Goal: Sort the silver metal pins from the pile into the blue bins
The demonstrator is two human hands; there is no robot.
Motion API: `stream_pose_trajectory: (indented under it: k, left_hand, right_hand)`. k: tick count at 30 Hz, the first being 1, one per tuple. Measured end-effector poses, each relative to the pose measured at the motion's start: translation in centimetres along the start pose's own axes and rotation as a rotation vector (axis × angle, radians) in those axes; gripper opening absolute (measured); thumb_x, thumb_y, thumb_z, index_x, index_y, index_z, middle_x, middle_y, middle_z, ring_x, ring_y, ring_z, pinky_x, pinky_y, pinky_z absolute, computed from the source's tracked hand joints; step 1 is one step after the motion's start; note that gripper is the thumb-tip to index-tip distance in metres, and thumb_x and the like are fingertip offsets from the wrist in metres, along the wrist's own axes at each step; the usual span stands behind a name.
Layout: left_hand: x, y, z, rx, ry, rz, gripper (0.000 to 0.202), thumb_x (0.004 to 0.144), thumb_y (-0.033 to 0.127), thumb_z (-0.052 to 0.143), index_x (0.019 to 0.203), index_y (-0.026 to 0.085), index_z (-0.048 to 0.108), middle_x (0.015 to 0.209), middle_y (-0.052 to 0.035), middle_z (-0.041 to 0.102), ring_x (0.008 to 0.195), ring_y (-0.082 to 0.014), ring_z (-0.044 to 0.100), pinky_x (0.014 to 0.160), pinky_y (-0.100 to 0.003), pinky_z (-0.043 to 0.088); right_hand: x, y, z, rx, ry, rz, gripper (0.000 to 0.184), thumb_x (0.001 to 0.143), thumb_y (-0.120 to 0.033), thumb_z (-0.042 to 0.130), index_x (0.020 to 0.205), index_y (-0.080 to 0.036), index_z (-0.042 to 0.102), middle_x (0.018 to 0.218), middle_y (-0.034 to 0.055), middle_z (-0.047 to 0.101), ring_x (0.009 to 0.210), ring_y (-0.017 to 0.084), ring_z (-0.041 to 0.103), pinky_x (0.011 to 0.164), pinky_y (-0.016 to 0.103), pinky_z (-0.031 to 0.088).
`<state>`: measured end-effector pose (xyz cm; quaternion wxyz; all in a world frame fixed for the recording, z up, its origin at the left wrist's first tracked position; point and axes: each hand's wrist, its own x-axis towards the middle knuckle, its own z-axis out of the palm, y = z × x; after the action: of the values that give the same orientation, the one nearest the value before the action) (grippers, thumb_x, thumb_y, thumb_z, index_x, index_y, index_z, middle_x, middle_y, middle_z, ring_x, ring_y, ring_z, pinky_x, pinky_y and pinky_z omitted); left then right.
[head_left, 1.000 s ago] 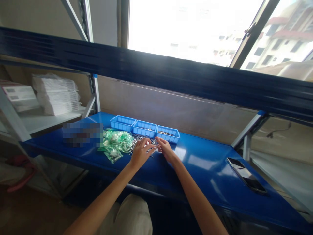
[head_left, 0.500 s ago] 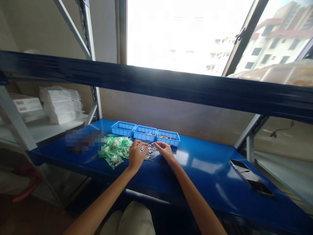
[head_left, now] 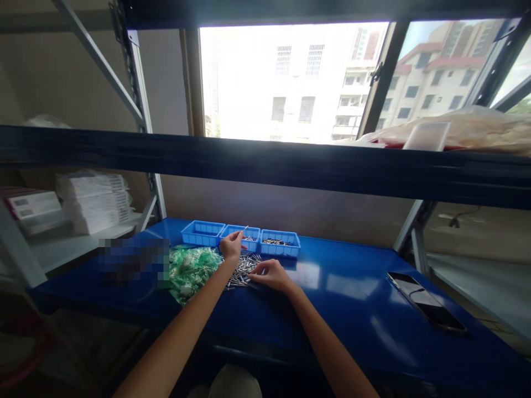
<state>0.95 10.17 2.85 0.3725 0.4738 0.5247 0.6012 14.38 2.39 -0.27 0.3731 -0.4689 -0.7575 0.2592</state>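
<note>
Raised over the front of the middle blue bin (head_left: 253, 232), my left hand (head_left: 231, 246) pinches a thin silvery metal pin (head_left: 246, 228) that points up and right. Below it spreads a pile of similar metal pins (head_left: 240, 272), screw- or rivet-like; their exact kind is too small to tell. My right hand (head_left: 271, 275) is at the right edge of this pile, thumb and fingers drawn together; whether a piece is between them I cannot make out. Beside the pile on the left lie green plastic bags (head_left: 193, 271) with small parts inside.
Small metal pieces also lie in the right blue bin (head_left: 280, 243); the left blue bin (head_left: 202, 232) stands beside the middle one. A phone (head_left: 427, 302) rests on the blue table (head_left: 332, 326). A dark blue shelf beam (head_left: 265, 162) crosses above my hands.
My left hand has moved up from the pile toward the middle bin with a metal pin. My right hand has come lower beside the pile. The camera view has tilted upward.
</note>
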Motion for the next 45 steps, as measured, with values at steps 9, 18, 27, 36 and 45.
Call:
stream_pose_trajectory:
  k: [9,18,27,36,45]
  left_hand:
    - [0.0,-0.6,-0.5,-0.066,-0.112,-0.046,0.038,0.077,0.024,0.053,0.112,0.009,0.055,0.107,-0.0154,0.062,0.047,-0.0076,0.059,0.035,-0.016,0.035]
    - [-3.6,0.2,-3.4,0.031,-0.372,0.148,0.034,0.074,0.037,0.056,0.101,0.017,0.063,0.110,-0.0096,0.060,0.045,-0.0059,0.055,0.039,-0.019,0.037]
    - [-8.4,-1.0,-3.9,0.713,-0.374,0.668,0.022,0.077,0.038,0.050,0.073,0.020,0.063,0.088,-0.0017,0.058,0.061,-0.0108,0.056,0.055,-0.022,0.041]
    - [-8.8,-0.9,-3.8,0.873,-0.361,0.700,0.017,0.079,0.030,0.045,0.081,0.020,0.059,0.088,-0.0027,0.055,0.072,-0.0146,0.057,0.056,-0.023,0.040]
    - [-8.6,-0.6,-4.3,0.741,-0.172,0.561,0.017,0.080,0.028,0.042,0.079,0.018,0.057,0.087,-0.0022,0.055,0.072,-0.0138,0.056,0.053,-0.021,0.040]
  right_hand:
    - [0.3,0.6,-0.2,0.046,-0.019,0.037,0.032,0.056,-0.042,0.073,0.076,-0.017,0.071,0.070,0.0033,0.067,0.058,0.013,0.054,0.054,0.024,0.040]
    - [-0.2,0.2,-0.2,-0.086,0.102,-0.015,0.049,0.055,-0.042,0.073,0.098,-0.021,0.065,0.099,0.0057,0.057,0.057,0.008,0.051,0.053,0.023,0.043]
    - [-0.5,0.7,-0.6,-0.418,0.256,0.171,0.072,0.059,-0.050,0.067,0.123,-0.024,0.049,0.124,0.0070,0.048,0.099,0.026,0.055,0.074,0.032,0.045]
    - [-0.4,1.5,-0.9,-0.320,0.175,0.163,0.052,0.065,-0.044,0.063,0.113,-0.024,0.057,0.098,0.0023,0.065,0.061,0.013,0.056,0.053,0.024,0.042]
    - [-0.5,1.3,-0.8,-0.271,0.210,0.121,0.026,0.072,-0.041,0.057,0.085,-0.022,0.070,0.078,0.0026,0.069,0.060,0.015,0.057,0.051,0.024,0.040]
